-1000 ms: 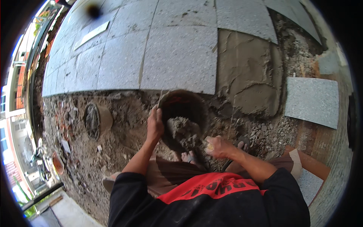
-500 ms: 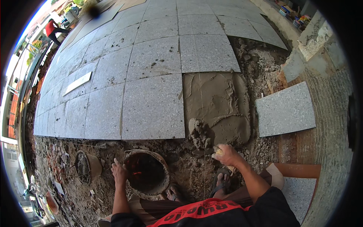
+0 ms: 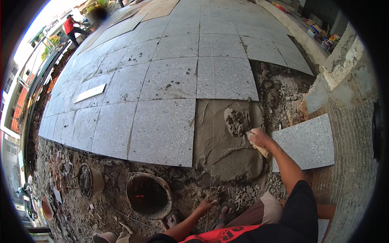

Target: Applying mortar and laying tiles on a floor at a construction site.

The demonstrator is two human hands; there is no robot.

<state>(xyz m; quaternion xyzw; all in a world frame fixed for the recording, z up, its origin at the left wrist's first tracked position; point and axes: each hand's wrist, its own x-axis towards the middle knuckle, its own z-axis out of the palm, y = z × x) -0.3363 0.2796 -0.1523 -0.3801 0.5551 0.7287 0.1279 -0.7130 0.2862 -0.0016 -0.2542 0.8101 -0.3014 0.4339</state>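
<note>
My right hand (image 3: 261,138) is closed round the pale handle of a trowel (image 3: 263,151). A lump of wet mortar (image 3: 236,121) lies beyond that hand and hides the blade. Under it spreads the mortar bed (image 3: 227,162), ridged and uneven, bordered by laid grey speckled tiles on its left and far sides. My left hand (image 3: 206,205) hovers low over the soil near my feet, fingers loosely bent and apart, with nothing visible in it. A thin string (image 3: 211,182) passes close to its fingers. Left of it stands a round bucket (image 3: 168,198), dark inside.
A loose speckled tile (image 3: 306,141) rests right of the mortar bed. A smaller bucket (image 3: 97,182) stands on rubble at the left. One white strip (image 3: 90,93) lies on the laid tiles. Broken concrete (image 3: 344,77) borders the right side. Another person (image 3: 73,30) stands far left.
My right hand has moved forward and right with the trowel, and the mortar lump now sits over the bed. My left hand has left the bucket's rim area and moved right.
</note>
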